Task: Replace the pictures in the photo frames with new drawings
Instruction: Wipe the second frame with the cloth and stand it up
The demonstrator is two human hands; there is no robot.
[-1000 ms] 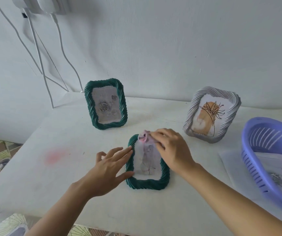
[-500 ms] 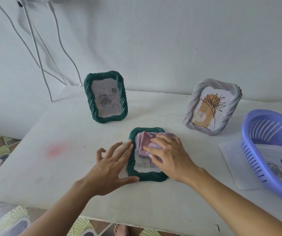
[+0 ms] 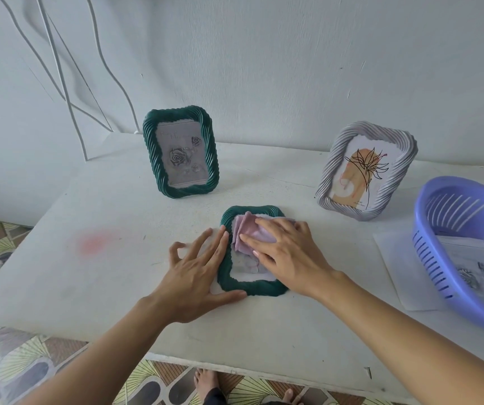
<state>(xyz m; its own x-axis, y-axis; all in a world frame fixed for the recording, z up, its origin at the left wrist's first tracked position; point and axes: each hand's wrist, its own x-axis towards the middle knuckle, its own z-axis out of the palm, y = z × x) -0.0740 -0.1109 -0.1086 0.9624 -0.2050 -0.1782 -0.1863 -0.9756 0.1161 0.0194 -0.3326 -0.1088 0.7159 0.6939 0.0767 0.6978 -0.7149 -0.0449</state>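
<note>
A dark green photo frame (image 3: 234,283) lies flat on the white table (image 3: 118,276) in front of me. My right hand (image 3: 289,255) presses a folded pink cloth (image 3: 249,233) onto its glass, fingers spread over the cloth. My left hand (image 3: 198,273) lies flat against the frame's left edge, fingers apart, thumb along the lower corner. A second green frame (image 3: 180,154) with a grey rose picture stands upright at the back. A grey-white frame (image 3: 366,171) with an orange and black drawing stands at the back right.
A lilac slotted basket (image 3: 465,244) sits at the right edge with printed sheets inside. It rests on a white sheet (image 3: 401,270). White cables (image 3: 65,83) hang on the wall at the left. A pink stain (image 3: 93,242) marks the table. Bare feet show below the front edge.
My right hand has slid the pink cloth from the frame's top down over the glass. My left hand stays at the frame's left edge. The view has tilted down a little.
</note>
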